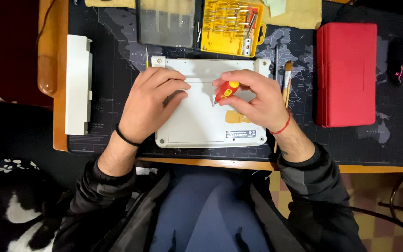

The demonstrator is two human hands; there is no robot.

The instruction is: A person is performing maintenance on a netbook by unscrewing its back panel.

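Left of the left hand (151, 103) lies a white panel (78, 85). That hand rests flat, fingers spread, on the white laptop (197, 123) on the worktop (52, 56). The right hand (257, 100) pinches a red screwdriver (225, 90), tip on the laptop. Beyond it sit a yellow bit case (232, 28), a brush (287, 79) and a red case (346, 73).

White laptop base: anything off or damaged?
A tan patch of residue or torn label mars the white laptop base, beside the right hand holding the red screwdriver. The left hand steadies it. Otherwise nothing stands out.
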